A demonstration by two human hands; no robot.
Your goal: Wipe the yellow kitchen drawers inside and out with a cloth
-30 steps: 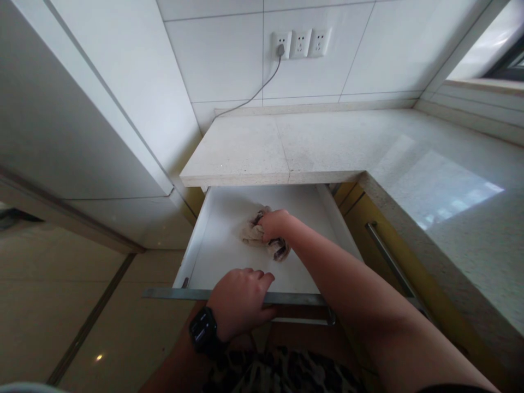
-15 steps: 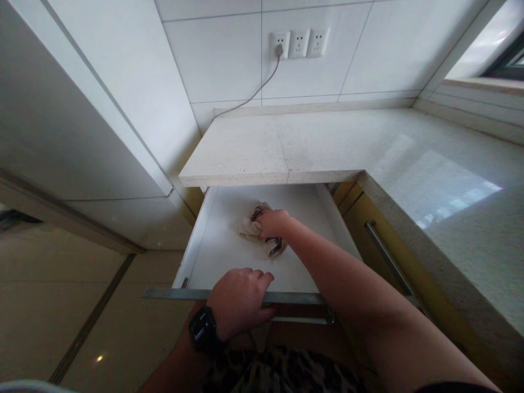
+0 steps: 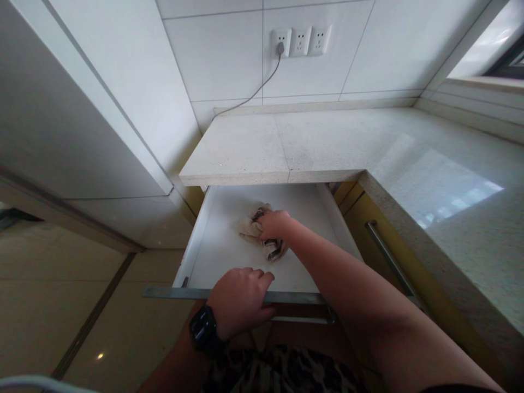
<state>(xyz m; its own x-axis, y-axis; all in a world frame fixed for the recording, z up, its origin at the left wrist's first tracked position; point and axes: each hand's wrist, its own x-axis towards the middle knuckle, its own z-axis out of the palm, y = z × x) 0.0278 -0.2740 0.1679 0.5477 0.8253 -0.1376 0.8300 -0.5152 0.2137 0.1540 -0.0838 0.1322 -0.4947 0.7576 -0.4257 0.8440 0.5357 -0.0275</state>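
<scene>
A pulled-out drawer (image 3: pixel 221 262) with a white interior sits under the countertop. In it lies a crumpled beige cloth (image 3: pixel 250 226) with dark patches. My right hand (image 3: pixel 273 224) is closed on this rag and presses it against the drawer's floor, near the middle; some of its fingertips are hidden in the folds. My left hand (image 3: pixel 240 295), with a black watch on the wrist, is hooked over the top edge of the drawer front, thumb on the near side, fingers bent inward.
A pale stone countertop (image 3: pixel 245 147) overhangs the drawer and turns toward me on the right. Below it, a yellowish cabinet door has a metal handle (image 3: pixel 388 256). A grey cord (image 3: pixel 262 87) runs from a wall socket down behind the counter. A white cabinet (image 3: pixel 135 120) stands left.
My right hand and the cloth have barely shifted; the cloth's near end has moved slightly toward me. The left hand stays on the drawer front.
</scene>
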